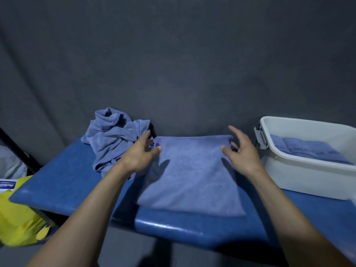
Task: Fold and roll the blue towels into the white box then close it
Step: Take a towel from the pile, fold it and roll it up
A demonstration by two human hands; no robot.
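A blue towel (190, 174) lies flat and folded on the blue table (63, 182) in the middle. My left hand (140, 153) hovers over its far left corner with fingers spread, holding nothing. Over the far right corner my right hand (240, 149) is also spread and empty. A crumpled heap of blue towels (113, 137) sits at the back left, just beyond my left hand. The white box (300, 172) stands uncovered at the right with rolled blue towels (308, 149) inside.
A grey latch (261, 138) hangs on the box's left end. A yellow bag (19, 214) lies off the table's left edge. A dark curtain backs the table. The table's front edge runs close below the flat towel.
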